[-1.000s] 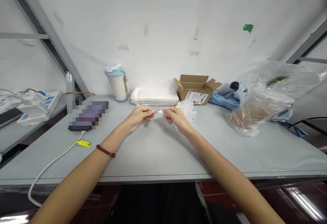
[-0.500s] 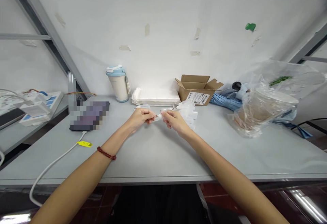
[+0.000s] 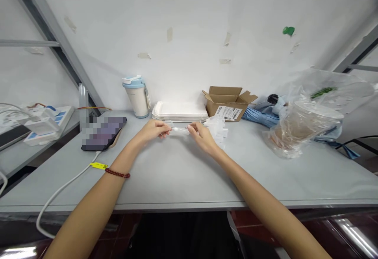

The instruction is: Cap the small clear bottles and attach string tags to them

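A small, thin, clear-and-white plastic piece (image 3: 179,130) stretches level between my two hands, a little above the grey table (image 3: 180,172). My left hand (image 3: 155,129) pinches its left end between thumb and fingers. At the other end, my right hand (image 3: 202,136) has its thumb and forefinger closed on it. The piece is too small for me to make out its exact kind. Just behind my right hand lies a loose pile of clear and whitish plastic pieces (image 3: 217,128).
Along the wall stand a tumbler (image 3: 137,99), a stack of white envelopes or bags (image 3: 180,111) and an open cardboard box (image 3: 226,105). A phone (image 3: 104,134) on a white cable (image 3: 63,188) lies left. Right are a blue umbrella-like bundle (image 3: 261,117) and a plastic-bagged cup (image 3: 304,129).
My hands have moved apart, the left one shifting leftward. More of the clear piece now shows stretched between them, where before it was bunched at the fingertips.
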{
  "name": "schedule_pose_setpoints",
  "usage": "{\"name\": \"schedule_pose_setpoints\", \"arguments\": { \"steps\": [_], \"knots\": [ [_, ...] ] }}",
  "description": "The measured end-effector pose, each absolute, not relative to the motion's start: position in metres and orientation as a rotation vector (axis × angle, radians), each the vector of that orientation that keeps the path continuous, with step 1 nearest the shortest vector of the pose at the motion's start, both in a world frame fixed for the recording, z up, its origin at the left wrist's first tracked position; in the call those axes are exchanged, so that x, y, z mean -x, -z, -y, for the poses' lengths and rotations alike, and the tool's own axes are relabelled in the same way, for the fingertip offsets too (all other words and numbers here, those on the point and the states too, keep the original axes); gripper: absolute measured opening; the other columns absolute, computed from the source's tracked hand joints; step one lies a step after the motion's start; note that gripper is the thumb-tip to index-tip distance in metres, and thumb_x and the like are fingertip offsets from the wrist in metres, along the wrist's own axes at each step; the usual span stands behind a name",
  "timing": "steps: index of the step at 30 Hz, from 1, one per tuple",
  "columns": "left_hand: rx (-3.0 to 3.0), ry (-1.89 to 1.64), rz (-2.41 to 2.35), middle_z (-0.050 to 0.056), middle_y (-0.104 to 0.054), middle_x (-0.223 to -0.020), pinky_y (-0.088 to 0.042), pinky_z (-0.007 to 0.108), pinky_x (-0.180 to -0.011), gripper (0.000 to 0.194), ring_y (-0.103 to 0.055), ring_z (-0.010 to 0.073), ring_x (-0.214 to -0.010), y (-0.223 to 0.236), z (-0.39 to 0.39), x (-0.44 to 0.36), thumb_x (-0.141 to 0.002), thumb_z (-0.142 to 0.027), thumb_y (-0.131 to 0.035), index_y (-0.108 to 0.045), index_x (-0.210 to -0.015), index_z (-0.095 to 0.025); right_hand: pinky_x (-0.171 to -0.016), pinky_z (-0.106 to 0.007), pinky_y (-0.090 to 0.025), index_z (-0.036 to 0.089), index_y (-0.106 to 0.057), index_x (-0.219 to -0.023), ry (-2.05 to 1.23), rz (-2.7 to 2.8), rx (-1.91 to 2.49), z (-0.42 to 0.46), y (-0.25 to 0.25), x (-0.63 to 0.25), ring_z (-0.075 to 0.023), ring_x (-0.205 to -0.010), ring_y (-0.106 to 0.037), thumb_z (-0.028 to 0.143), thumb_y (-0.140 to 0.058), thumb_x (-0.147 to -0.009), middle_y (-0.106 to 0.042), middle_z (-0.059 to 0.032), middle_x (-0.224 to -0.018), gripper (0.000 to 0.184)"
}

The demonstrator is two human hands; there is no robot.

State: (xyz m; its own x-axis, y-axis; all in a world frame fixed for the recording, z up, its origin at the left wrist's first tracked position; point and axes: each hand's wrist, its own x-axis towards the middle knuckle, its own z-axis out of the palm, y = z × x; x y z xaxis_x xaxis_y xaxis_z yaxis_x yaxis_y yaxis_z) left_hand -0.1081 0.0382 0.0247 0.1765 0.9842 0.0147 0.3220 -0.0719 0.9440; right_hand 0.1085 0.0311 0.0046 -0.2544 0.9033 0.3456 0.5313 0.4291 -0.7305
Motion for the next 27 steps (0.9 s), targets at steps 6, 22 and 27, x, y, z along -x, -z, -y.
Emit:
{"name": "schedule_pose_setpoints", "arguments": {
  "steps": [6, 22, 27],
  "knots": [
    [-1.651, -0.962, -1.695, 0.005, -0.063, -0.057, -0.039, 0.027, -0.05, 0.018, -0.054, 0.0156, -0.051, -0.014, -0.056, 0.143, -0.062, -0.031, -0.063, -0.063, -0.051, -0.017, -0.097, -0.042, -0.036, 0.012, -0.058, -0.115, 0.038, 2.344, 1.327, -0.037, 0.004, -0.115, -0.0308, -0.12, -0.042, 0.032, -0.046, -0.09, -0.055, -0.0178, -0.123, 0.033],
    [-1.902, -0.903, -2.06, 0.009, -0.068, -0.076, -0.038, 0.028, -0.063, 0.023, -0.059, 0.0244, -0.076, -0.006, -0.059, 0.139, -0.07, -0.027, -0.051, -0.068, -0.082, -0.016, -0.086, -0.04, -0.036, 0.017, -0.049, -0.127, 0.257, 2.532, 1.497, -0.03, -0.005, -0.115, -0.0301, -0.109, -0.048, 0.033, -0.052, -0.086, -0.057, -0.0164, -0.118, 0.044],
    [-1.974, -0.739, -1.93, 0.005, -0.068, -0.069, -0.042, 0.026, -0.063, 0.023, -0.062, 0.0216, -0.07, -0.007, -0.056, 0.131, -0.071, -0.032, -0.052, -0.069, -0.074, -0.016, -0.085, -0.039, -0.036, 0.011, -0.056, -0.115, 0.247, 2.628, 1.615, -0.023, -0.014, -0.115, -0.0304, -0.107, -0.051, 0.024, -0.049, -0.085, -0.062, -0.0172, -0.109, 0.033]
  ]
}}
